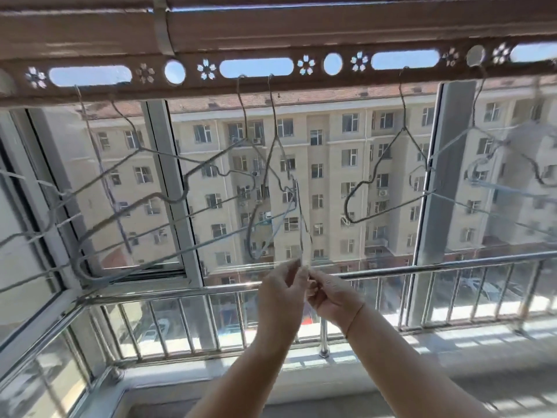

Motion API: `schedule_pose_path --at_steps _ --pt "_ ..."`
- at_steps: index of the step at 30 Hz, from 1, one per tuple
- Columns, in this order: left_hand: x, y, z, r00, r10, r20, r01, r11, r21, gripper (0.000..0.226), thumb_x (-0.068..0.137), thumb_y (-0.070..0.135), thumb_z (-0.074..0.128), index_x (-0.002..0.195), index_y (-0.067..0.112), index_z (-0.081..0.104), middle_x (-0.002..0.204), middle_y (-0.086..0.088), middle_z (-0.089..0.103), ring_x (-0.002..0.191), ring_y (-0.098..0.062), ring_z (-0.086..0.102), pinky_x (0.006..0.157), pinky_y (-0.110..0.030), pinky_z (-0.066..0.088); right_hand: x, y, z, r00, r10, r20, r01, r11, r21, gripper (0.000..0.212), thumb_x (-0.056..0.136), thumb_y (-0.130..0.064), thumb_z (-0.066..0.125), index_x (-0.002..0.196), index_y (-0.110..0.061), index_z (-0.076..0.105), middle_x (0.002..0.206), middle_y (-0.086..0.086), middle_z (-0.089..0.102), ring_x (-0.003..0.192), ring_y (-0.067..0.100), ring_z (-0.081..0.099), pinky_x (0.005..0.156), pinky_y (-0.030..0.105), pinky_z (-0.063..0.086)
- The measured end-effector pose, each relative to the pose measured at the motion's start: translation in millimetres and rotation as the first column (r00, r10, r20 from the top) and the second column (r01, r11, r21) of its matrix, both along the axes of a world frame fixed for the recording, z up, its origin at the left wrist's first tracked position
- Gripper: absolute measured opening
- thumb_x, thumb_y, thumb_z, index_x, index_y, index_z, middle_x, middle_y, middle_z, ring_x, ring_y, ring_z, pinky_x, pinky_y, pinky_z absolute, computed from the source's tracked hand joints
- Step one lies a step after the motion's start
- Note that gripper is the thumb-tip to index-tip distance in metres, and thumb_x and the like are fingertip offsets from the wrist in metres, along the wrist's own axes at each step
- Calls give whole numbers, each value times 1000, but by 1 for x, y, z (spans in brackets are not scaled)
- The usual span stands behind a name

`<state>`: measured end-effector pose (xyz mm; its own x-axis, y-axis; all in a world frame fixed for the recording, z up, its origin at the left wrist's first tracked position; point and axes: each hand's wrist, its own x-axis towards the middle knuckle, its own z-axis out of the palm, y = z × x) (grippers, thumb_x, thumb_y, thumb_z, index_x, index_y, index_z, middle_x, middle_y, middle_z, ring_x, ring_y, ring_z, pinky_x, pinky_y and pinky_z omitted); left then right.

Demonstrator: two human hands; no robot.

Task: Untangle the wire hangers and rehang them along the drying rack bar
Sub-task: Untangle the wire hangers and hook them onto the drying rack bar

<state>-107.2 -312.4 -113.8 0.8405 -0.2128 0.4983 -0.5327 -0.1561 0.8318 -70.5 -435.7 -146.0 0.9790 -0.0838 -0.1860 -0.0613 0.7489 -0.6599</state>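
Balcony window w/ railing [422, 269] behind. Hangers [403, 110] hook into rack bar [193, 86] overhead; centre pair [273, 116] looks crossed. Step: untangling, approx. mid-task. L hand [280, 294] and R hand [331, 300] each pinch the pair's lowest wire, fingertips closed. Next: prob. part wires, then respace hooks.
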Motion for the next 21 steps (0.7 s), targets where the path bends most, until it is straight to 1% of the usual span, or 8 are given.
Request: schedule_pose_path --at_steps 1,3,5,8,11,13,17,21 --pt "-1 1 -6 1000 -18 -12 18 1000 14 15 92 22 55 99 20 69 88 11 71 79 1 66 75 -19 55 -3 0 -7 1000 4 -18 -4 1000 0 19 96 -6 43 86 2 57 47 2 58 33 2 46 33 9 35" --pt "-2 3 -15 999 -26 -32 27 999 46 15 91 23 57 84 30 68 79 7 72 74 -1 67 70 -19 54 -8 0 -17 999 3 -45 -4 1000 -8 21 97 -5 42 83 3 57 45 2 57 32 2 46 33 8 35" --pt "-1 5 -21 996 -36 -75 39 999 38 18 89 21 60 77 34 66 75 4 72 71 -5 68 69 -23 55 -11 1 -24 998 -13 -57 12 1000 -16 23 97 -4 42 81 3 56 43 2 55 32 2 45 33 8 33" --pt "1 6 -30 987 -72 -143 73 997 6 14 88 18 62 81 27 71 73 1 73 71 -11 70 71 -30 57 -12 1 -33 997 -43 -72 41 999 -33 22 96 -5 41 81 2 56 44 2 55 33 3 46 33 9 35" --pt "4 8 -42 982 -81 -173 84 996 6 13 89 15 59 87 20 71 74 0 73 72 -11 70 71 -28 57 -13 -3 -45 995 -36 -94 30 998 -62 14 95 -6 46 87 1 55 53 6 60 39 6 52 37 13 42" --pt "6 10 -49 964 -95 -248 88 995 -39 15 90 10 57 92 18 70 76 -3 73 73 -13 70 70 -25 56 -18 -9 -53 991 -32 -130 13 988 -151 12 93 -10 51 87 -1 57 62 7 63 45 8 57 41 16 48" --pt "19 24 -60 898 -76 -433 35 994 -103 17 92 5 53 92 12 69 76 -10 70 71 -16 66 65 -22 52 -32 -33 -60 970 -97 -225 21 948 -318 30 95 -26 48 105 2 54 94 16 62 75 21 62 57 25 55" --pt "41 44 -69 844 -57 -533 9 996 -92 20 94 4 47 96 5 67 74 -9 66 70 -17 63 63 -22 51 -43 -64 -65 964 -197 -179 152 959 -239 36 91 -33 51 109 -2 49 99 17 59 84 27 59 66 33 55"
